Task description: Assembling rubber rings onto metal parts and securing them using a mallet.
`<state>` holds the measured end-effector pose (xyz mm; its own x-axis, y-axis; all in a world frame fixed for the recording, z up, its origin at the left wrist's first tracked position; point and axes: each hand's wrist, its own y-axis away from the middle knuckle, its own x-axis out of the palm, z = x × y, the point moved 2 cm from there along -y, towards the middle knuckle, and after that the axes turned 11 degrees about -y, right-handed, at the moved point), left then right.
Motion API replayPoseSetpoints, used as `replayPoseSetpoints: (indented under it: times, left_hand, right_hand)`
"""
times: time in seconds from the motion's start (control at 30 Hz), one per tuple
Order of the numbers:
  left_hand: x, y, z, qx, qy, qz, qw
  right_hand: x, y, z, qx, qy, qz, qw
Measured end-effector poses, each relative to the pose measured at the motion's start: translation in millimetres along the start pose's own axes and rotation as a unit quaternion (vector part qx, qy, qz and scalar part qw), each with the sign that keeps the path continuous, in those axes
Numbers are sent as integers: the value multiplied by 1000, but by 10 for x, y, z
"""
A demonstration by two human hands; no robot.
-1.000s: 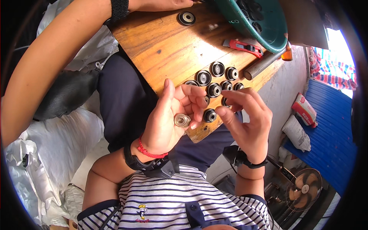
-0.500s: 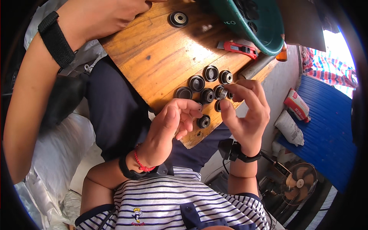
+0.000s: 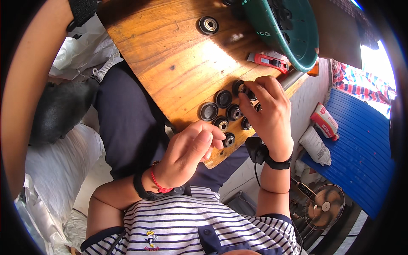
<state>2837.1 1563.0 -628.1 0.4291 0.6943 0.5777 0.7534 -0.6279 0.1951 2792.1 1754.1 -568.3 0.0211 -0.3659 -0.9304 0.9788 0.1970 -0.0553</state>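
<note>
My right hand pinches a small metal ball bearing between thumb and forefinger, at the mouth of a black round cup. Whether the bearing sits inside the cup is hard to tell. Below and left of those fingertips stand several black round parts: two cups show a hollow, others show a metal ring in the middle. My left hand is loosely curled at the table's near edge, beside a black wheel-like part; its palm is hidden.
On the wooden table lie a lone black part with a bearing and a red utility knife. A green basin holds dark parts. Another person's arm is at the left. A fan stands lower right.
My right hand has carried the bearing up and left to the cup. My left hand's fingers have curled in more. The other person's arm has drawn back toward the upper left.
</note>
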Motion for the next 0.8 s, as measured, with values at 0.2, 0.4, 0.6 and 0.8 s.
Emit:
replayPoseSetpoints:
  times: [0.2, 0.4, 0.6, 0.8]
  left_hand:
    - [14, 9, -23, -28, 15, -7, 999]
    - [1, -27, -36, -47, 5, 4, 999]
    - [22, -63, -81, -31, 155, -25, 987]
    - [98, -22, -51, -8, 87, -36, 996]
  right_hand:
    - [6, -2, 36, -9, 22, 7, 1000]
    - [-16, 23, 92, -6, 51, 25, 998]
    - [-161, 363, 648, -46, -158, -5, 986]
    - [167, 508, 798, -96, -219, 40, 970]
